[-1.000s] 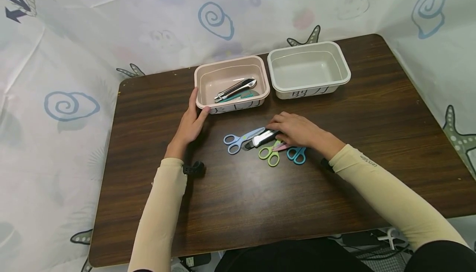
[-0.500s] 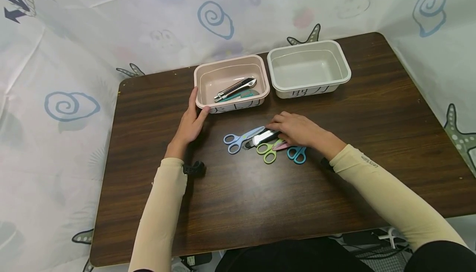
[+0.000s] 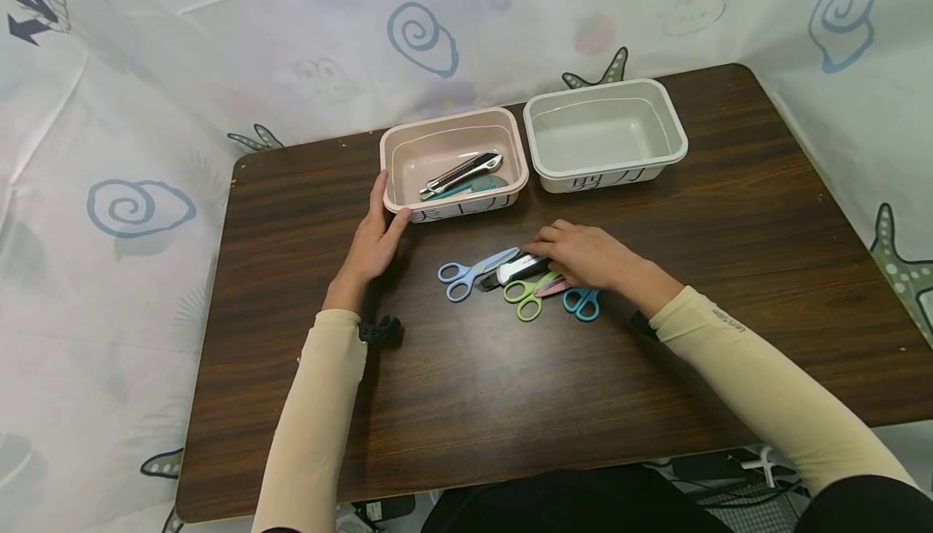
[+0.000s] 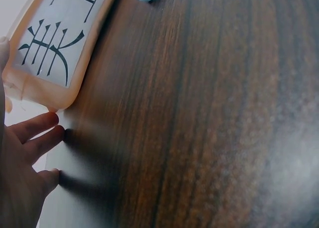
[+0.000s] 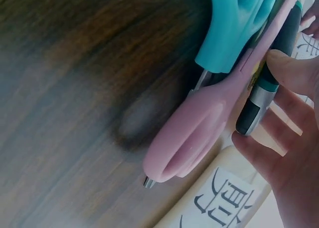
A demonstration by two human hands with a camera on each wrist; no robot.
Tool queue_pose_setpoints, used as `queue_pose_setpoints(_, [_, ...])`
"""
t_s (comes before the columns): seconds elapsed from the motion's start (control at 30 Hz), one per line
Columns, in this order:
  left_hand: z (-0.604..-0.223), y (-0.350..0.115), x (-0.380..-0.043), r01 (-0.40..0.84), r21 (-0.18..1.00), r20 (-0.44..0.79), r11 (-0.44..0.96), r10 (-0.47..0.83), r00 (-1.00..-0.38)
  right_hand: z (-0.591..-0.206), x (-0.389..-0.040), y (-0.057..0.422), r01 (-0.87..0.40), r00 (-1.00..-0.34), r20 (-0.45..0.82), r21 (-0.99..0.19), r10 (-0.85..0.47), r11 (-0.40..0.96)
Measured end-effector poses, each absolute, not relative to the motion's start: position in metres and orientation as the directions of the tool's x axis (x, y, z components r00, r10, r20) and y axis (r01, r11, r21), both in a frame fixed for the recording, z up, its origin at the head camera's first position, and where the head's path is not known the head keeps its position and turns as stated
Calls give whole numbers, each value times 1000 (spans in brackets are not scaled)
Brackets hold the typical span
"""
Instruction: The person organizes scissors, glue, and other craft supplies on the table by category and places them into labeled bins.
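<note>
My left hand rests at the near left corner of the pink bin, thumb on the front and fairly straight fingers along the side. Inside the bin lie a silver-and-black box cutter and a teal-and-grey tool. With thumb and fingers my right hand pinches a black-and-silver utility knife in the pile. Light blue scissors lie left of it, green scissors in front. Pink scissors and teal scissors show below my right hand, their blades partly hidden.
A grey bin with nothing in it stands right of the pink one, a narrow gap between them. Both carry black-lettered labels on their fronts. The brown table meets a patterned cloth backdrop behind the bins.
The green scissors have slid slightly left and away from the body. My right hand and the utility knife have barely shifted. The left hand keeps its place at the bin.
</note>
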State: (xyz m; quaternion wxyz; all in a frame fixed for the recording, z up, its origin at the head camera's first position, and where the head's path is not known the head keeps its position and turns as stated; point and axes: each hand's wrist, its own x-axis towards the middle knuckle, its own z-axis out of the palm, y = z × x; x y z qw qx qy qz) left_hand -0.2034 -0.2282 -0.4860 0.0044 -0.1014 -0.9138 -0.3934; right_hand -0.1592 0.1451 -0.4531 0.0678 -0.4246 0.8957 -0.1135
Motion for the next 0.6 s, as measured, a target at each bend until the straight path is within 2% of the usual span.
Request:
queue_pose_setpoints(0.33, [-484,-228,-203,184,715,84,674,179,-980,-443,-153,147,-729,-644,-1,-302,-765,614])
queue_pose_setpoints(0.6, [-485,-229,-202,190,719,87,668,185,-979,-434,-154,144,-742,-647,111,-320,-755,589])
